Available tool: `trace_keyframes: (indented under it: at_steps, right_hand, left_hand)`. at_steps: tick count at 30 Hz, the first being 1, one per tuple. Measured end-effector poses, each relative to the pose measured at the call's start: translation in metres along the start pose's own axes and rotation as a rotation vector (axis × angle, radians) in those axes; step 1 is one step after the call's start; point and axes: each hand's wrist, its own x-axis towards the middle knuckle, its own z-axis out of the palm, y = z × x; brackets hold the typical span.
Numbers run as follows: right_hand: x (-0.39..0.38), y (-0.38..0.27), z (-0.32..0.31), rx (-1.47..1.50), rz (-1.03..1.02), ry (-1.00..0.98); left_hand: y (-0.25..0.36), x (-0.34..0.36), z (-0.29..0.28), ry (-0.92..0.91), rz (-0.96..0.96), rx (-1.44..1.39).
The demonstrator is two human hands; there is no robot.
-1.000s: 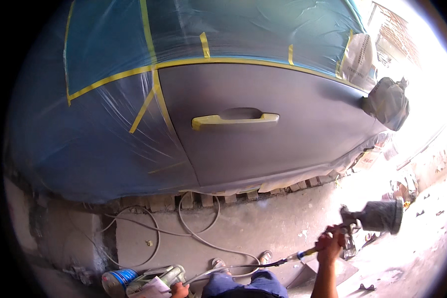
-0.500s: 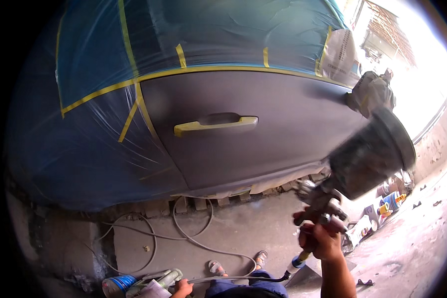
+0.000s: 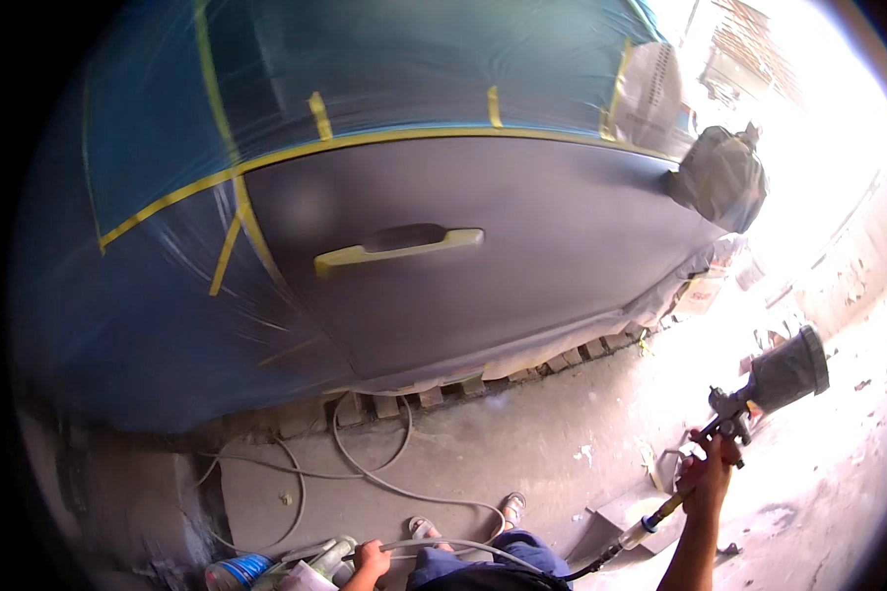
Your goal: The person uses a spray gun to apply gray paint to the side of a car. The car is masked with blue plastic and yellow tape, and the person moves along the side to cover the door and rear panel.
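Note:
My right hand [image 3: 708, 477] grips a paint spray gun [image 3: 728, 411], held out to the right over the floor, away from the car. Its dark cup [image 3: 790, 372] tilts up to the right. A hose coupling [image 3: 638, 534] hangs from the gun's lower end. At the bottom, my left hand [image 3: 372, 558] is closed round the grey air hose [image 3: 434, 544]. Ahead stands a matte grey car door [image 3: 562, 271], its handle [image 3: 399, 254] covered with yellow tape. The wrapped side mirror [image 3: 724, 180] juts out at the door's right end.
Yellow tape edges the blue masking film [image 3: 384, 69] above the door and the film at left. Loops of hose [image 3: 350, 433] lie on the concrete floor by a row of blocks [image 3: 429, 397]. A blue can [image 3: 237, 571] stands bottom left. A flat board [image 3: 636, 507] lies near my feet.
My right hand has carried the spray gun away from the door, rightward and down. The view has shifted slightly right. My left hand stays low on the hose.

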Motion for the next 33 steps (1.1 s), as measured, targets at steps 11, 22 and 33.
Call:
trace_keyframes:
  at_steps: [11,22,33]
  right_hand:
    - [0.014,0.114,0.037,-0.206,-0.063,-0.898]
    - [0.304,0.137,-0.061,0.187,0.054,-0.271]
    - [0.398,0.166,-0.091,0.204,0.075,-0.111]
  left_hand:
    - [-0.012,-0.021,-0.001,0.095,-0.187,0.143]
    - [0.128,-0.056,0.093,0.161,-0.139,0.208]
    - [0.32,-0.079,0.089,0.159,0.054,0.274]
